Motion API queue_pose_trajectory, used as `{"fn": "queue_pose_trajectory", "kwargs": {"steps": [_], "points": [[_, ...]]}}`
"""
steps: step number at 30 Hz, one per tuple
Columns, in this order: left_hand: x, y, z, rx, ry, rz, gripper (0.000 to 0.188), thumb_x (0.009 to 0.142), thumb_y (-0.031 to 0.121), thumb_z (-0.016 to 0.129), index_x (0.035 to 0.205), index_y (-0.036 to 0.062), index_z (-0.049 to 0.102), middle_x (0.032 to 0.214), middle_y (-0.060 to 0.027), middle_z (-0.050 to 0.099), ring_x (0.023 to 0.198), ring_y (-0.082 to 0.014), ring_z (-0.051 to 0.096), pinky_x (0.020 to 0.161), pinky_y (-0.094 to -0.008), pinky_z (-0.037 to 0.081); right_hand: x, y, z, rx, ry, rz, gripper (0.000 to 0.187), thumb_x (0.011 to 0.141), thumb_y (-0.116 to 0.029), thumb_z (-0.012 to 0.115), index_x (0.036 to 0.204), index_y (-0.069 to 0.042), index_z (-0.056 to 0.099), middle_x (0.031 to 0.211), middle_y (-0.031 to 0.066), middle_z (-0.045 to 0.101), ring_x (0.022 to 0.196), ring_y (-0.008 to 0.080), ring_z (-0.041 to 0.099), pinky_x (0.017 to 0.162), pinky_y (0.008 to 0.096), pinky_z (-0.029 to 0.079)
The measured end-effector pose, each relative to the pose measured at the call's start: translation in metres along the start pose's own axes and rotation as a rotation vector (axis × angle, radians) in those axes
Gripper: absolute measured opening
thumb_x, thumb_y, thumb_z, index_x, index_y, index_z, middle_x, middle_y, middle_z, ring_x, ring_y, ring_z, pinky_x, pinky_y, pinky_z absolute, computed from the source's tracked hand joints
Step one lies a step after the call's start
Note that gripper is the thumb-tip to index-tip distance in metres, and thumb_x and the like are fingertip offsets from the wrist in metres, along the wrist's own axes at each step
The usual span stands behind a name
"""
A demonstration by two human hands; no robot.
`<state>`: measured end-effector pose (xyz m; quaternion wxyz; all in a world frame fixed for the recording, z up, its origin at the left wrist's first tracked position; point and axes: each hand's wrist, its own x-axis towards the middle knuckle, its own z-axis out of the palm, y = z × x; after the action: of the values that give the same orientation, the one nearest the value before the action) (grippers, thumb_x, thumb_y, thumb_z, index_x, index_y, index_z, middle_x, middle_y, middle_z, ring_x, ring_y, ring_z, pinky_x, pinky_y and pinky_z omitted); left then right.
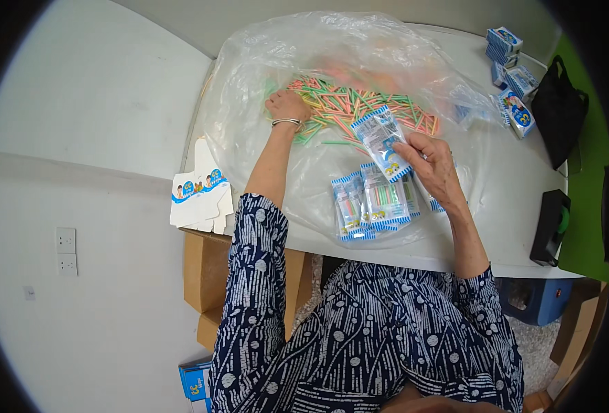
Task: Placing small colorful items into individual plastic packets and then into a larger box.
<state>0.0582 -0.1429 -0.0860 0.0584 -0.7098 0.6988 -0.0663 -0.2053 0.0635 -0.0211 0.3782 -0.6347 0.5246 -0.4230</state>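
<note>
A loose pile of thin pink, green and yellow sticks (359, 104) lies on a large clear plastic bag (249, 62) spread over the table. At the pile's left end is my left hand (289, 107), fingers curled downward; whatever they hold is hidden. My right hand (434, 165) pinches a blue-and-white printed packet (380, 141) between thumb and fingers, raised and tilted just in front of the pile. Below it lie several filled packets (385, 199), overlapping, with coloured sticks showing through their clear windows. Another packet is partly hidden under my right hand.
Flattened white-and-blue cartons (200, 196) lie at the table's left edge. Small blue-and-white boxes (504, 47), a black bag (559, 110) and a black tape dispenser (551, 227) stand along the right side. Cardboard boxes (205, 272) sit beneath the table, beside a wall.
</note>
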Motion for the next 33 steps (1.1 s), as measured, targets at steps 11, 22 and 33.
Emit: {"fn": "queue_pose_trajectory", "kwargs": {"steps": [11,22,33], "points": [[-0.001,-0.044,-0.013,-0.26,-0.15,-0.014,0.066,0.072,0.047,0.065,0.117,-0.0014,0.058,0.126,-0.0227,0.051,0.118,-0.0378,0.047,0.097,-0.0443,0.041,-0.008,-0.003,-0.008,0.141,0.074,-0.034,0.023,0.089,-0.017,0.059,0.08,0.004,0.058,0.063,-0.0016,0.047,0.062,0.0061,0.038,0.055,0.0253,0.032],[0.003,-0.038,-0.016,-0.293,-0.34,-0.014,0.061,0.076,0.044,0.066,0.113,-0.0032,0.06,0.12,-0.0252,0.054,0.114,-0.0393,0.052,0.092,-0.0417,0.047,-0.002,0.003,-0.002,0.109,0.029,0.002,0.022,0.089,-0.017,0.059,0.087,0.005,0.062,0.067,-0.0026,0.051,0.065,0.0053,0.042,0.058,0.0233,0.035],[-0.007,-0.035,0.014,-0.239,0.011,0.02,0.03,0.084,0.015,0.049,0.104,-0.0057,0.054,0.108,-0.0283,0.059,0.101,-0.042,0.059,0.084,-0.0485,0.049,-0.001,0.0,-0.004,0.058,-0.012,0.012,0.023,0.089,-0.018,0.059,0.086,0.005,0.063,0.068,-0.0035,0.052,0.066,0.0046,0.043,0.058,0.0229,0.035]]}}
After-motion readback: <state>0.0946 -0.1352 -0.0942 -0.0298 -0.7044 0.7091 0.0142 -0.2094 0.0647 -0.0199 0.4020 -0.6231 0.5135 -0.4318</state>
